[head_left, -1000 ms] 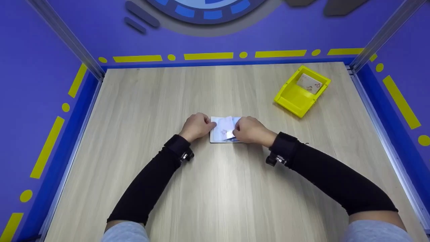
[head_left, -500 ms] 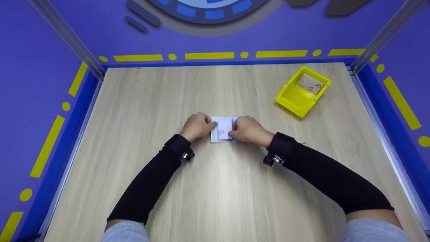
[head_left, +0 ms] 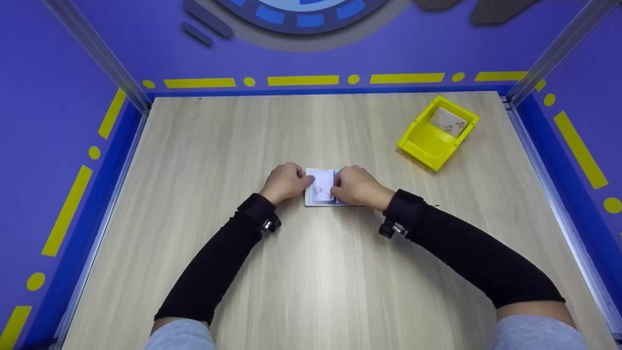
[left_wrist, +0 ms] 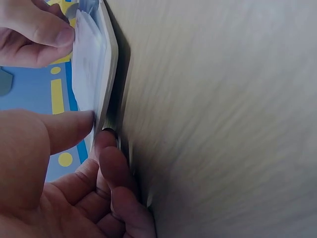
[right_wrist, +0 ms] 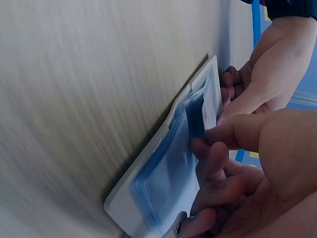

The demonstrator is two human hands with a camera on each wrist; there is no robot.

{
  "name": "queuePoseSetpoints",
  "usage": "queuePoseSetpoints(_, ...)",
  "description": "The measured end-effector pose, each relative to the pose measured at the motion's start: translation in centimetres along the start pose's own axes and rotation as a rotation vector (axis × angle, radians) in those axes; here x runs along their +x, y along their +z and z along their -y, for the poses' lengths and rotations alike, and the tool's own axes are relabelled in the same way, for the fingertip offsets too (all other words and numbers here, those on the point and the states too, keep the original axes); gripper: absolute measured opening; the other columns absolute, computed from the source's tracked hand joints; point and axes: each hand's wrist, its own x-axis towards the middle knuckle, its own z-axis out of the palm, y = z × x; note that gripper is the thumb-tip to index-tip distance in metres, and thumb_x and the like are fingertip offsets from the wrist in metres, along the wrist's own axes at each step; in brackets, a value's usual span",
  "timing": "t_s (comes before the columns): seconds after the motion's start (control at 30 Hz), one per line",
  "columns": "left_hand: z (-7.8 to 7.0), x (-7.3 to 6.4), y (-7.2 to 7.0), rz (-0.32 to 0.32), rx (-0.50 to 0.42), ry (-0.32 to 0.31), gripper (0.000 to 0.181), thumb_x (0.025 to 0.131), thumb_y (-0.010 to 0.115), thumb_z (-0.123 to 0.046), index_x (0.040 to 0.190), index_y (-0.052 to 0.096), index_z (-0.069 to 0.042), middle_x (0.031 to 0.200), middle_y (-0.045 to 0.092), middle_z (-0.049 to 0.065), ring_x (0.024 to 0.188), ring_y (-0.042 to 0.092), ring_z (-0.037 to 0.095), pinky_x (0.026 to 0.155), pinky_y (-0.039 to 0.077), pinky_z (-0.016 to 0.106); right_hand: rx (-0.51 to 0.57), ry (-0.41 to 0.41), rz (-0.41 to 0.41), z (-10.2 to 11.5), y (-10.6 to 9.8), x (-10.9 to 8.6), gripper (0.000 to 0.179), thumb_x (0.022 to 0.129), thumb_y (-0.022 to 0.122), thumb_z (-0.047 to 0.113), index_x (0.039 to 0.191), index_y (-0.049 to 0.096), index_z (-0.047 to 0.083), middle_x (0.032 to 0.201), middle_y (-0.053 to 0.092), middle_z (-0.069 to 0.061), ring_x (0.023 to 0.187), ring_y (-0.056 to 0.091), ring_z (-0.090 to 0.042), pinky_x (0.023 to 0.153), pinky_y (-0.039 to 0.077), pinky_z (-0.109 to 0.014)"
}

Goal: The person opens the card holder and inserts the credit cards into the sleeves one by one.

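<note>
A small card album (right_wrist: 116, 203) with clear plastic sleeves (right_wrist: 166, 173) lies open on the table. On its left page a pale card (head_left: 322, 184) with small printed figures lies at a sleeve; how far in it sits I cannot tell. My left hand (head_left: 285, 183) grips the album's left edge, thumb on the page and fingers underneath, as the left wrist view shows. My right hand (head_left: 358, 187) pinches the card's right edge between thumb and fingers and covers much of the right page. In the right wrist view the card (right_wrist: 210, 106) stands bowed up off the page.
A yellow bin (head_left: 427, 144) stands at the back right of the wooden table (head_left: 311, 282), with a similar printed card (head_left: 448, 121) leaning inside it. Blue walls with yellow marks rise behind and at both sides.
My right hand has shifted slightly left with the card, which has gone from slanted to straight over the left page. The left hand keeps its place on the album edge.
</note>
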Motion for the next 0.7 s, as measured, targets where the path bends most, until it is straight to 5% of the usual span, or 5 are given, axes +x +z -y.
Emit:
queuePoseSetpoints(0.27, -0.2, -0.1, -0.1, 0.005, 0.008, -0.013, 0.04, 0.103, 0.073, -0.039, 0.071, 0.058, -0.021, 0.07, 0.052, -0.007, 0.069, 0.051, 0.016, 0.063, 0.037, 0.03, -0.034, -0.021, -0.013, 0.1, 0.1, 0.3, 0.021, 0.098, 0.075, 0.024, 0.085, 0.08, 0.009, 0.075, 0.064, 0.002, 0.071, 0.057, -0.017, 0.063, 0.041, -0.028)
queuePoseSetpoints(0.53, 0.6, 0.2, 0.2, 0.005, -0.001, 0.013, 0.041, 0.1, 0.077, -0.048, 0.073, 0.061, -0.021, 0.073, 0.054, -0.008, 0.07, 0.05, 0.013, 0.064, 0.037, 0.029, -0.122, -0.195, 0.0, -0.4, -0.3, 0.3, 0.027, 0.104, 0.065, 0.023, 0.083, 0.075, 0.008, 0.071, 0.055, 0.002, 0.069, 0.052, -0.018, 0.063, 0.038, -0.031)
queuePoseSetpoints(0.7, 0.7, 0.3, 0.1, 0.012, -0.024, 0.027, 0.038, 0.098, 0.079, -0.046, 0.074, 0.064, -0.019, 0.075, 0.056, -0.007, 0.071, 0.052, 0.015, 0.066, 0.039, 0.03, -0.079, -0.137, -0.032, -0.7, -1.8, 0.2, 0.026, 0.103, 0.066, 0.024, 0.098, 0.085, 0.007, 0.08, 0.071, -0.003, 0.074, 0.06, -0.02, 0.068, 0.046, -0.034)
